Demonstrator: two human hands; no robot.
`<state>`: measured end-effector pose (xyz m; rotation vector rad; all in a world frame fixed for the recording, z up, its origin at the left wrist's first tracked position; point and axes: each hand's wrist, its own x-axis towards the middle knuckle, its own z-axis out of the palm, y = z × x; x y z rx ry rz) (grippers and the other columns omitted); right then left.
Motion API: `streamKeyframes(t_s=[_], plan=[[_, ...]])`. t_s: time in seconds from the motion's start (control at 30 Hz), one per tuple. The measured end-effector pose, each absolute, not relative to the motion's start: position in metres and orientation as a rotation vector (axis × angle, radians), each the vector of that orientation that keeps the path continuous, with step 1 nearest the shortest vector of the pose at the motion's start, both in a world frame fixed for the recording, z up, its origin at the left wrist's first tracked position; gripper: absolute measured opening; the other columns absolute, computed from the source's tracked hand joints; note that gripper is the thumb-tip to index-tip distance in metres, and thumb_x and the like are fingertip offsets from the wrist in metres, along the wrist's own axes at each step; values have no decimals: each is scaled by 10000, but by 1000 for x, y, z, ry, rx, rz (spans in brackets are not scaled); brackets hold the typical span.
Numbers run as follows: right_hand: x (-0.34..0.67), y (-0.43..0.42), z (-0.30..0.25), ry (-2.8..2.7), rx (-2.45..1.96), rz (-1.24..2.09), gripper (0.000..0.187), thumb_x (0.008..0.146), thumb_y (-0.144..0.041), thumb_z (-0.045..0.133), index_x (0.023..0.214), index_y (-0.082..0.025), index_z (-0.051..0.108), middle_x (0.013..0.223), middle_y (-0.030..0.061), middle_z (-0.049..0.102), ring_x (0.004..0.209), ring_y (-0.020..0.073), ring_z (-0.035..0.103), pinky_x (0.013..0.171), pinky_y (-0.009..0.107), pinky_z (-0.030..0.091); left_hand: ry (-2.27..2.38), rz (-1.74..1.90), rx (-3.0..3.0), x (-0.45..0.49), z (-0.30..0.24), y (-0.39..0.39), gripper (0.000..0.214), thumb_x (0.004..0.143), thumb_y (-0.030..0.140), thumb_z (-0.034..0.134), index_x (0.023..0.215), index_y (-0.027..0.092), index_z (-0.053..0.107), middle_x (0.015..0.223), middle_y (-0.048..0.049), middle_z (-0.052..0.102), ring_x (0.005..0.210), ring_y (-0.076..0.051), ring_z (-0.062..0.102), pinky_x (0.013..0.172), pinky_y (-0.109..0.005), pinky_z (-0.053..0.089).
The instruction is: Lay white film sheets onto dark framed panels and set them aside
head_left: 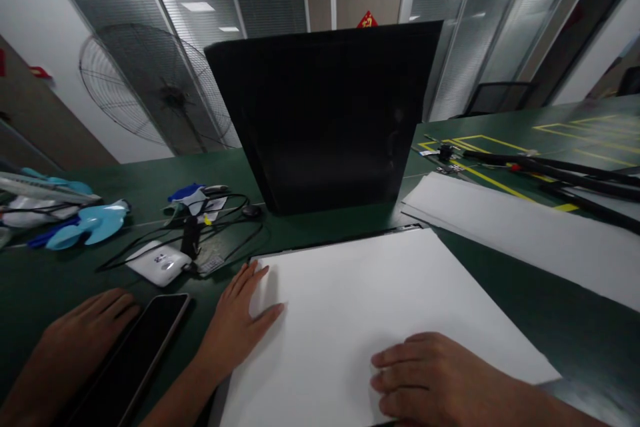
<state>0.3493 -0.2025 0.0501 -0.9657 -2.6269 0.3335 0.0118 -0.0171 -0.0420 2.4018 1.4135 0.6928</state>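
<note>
A large white sheet (340,293) lies over a thin dark-edged panel (345,237), whose rim shows at the back and left. My left hand (235,317) rests at the sheet's left edge, fingers spread, thumb on the white surface. Nearer the front, my right hand (435,377) lies palm down on the sheet, its fingers pointing left and slightly bent. Its thumb is hidden. Neither hand shows anything held. Behind the sheet a big black panel (330,120) stands upright, leaning a little.
Another person's hand (83,333) rests beside a dark phone (135,353) at left. Beyond are a white device (159,263) with black cables and a light-blue fan blade (95,223). More white sheets (520,227) and black tubes (560,170) lie at right on the green table (505,287).
</note>
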Motion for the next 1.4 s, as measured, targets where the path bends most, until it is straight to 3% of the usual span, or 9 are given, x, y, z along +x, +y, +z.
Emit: streamKeyframes(t_s=[0.1,0.23,0.4,0.53,0.7,0.97,1.1,1.2,1.4], plan=[[366,-194,41,-2609,-968,318,325,1015,-369,569,1271,-217,697,1263,9,701,1227,122,640,1087,238,516,1406,651,2465,9,-43,-17,650,927,552,619,1498,250,546,1675,-122,384,1554,-362,338,1248,-610,315],[455,-169,9,-2197,-1697,22,373,1011,-487,512,1275,-325,719,1387,-3,632,1314,184,586,1134,365,504,1334,647,2509,5,-40,-18,534,994,439,526,1515,321,544,1709,-82,320,1567,-355,313,1239,-625,312],[593,-146,-21,-1739,-2186,-146,648,948,-528,478,1474,-157,552,1551,161,459,1496,355,369,1265,541,306,1322,591,2543,7,-37,-18,455,1003,396,530,1448,359,624,1694,-56,353,1577,-376,278,1230,-657,304],[639,-146,-40,-1555,-2421,-92,801,872,-627,499,1410,-36,562,1475,311,472,1377,494,464,1132,641,410,1358,564,2529,11,-35,-19,440,1013,408,518,1430,346,645,1675,-72,389,1575,-384,277,1224,-672,308],[631,-154,-42,-1557,-2525,-79,675,941,-658,312,1307,-208,657,1261,215,656,1064,394,669,910,556,543,1374,613,2530,12,-34,-20,427,991,380,558,1402,338,668,1652,-57,432,1555,-376,332,1222,-660,331],[587,-163,-4,-1450,-2604,-242,521,923,-597,373,1055,-204,689,878,212,683,682,360,656,633,545,511,1378,629,2525,13,-29,-22,411,983,353,564,1372,315,692,1636,-58,457,1546,-376,353,1223,-650,354],[526,-165,-3,-1844,-2282,-92,401,869,-552,530,1023,-230,712,1227,118,694,1016,311,705,914,480,595,1358,683,2479,12,-29,-22,417,1029,433,494,1359,281,698,1611,-67,493,1544,-355,363,1239,-636,340],[465,-172,-2,-2221,-1846,106,336,932,-523,559,907,-229,720,1501,22,536,1351,276,565,1135,442,521,1358,732,2403,11,-29,-24,488,1061,486,413,1399,235,660,1586,-76,526,1550,-312,363,1267,-590,317],[377,-188,30,-2623,-1410,424,484,956,-572,598,1385,-355,658,1554,26,455,1449,301,457,1157,572,471,1378,768,2302,8,-29,-26,588,1061,534,359,1510,200,536,1591,-94,519,1550,-305,362,1272,-562,311]])
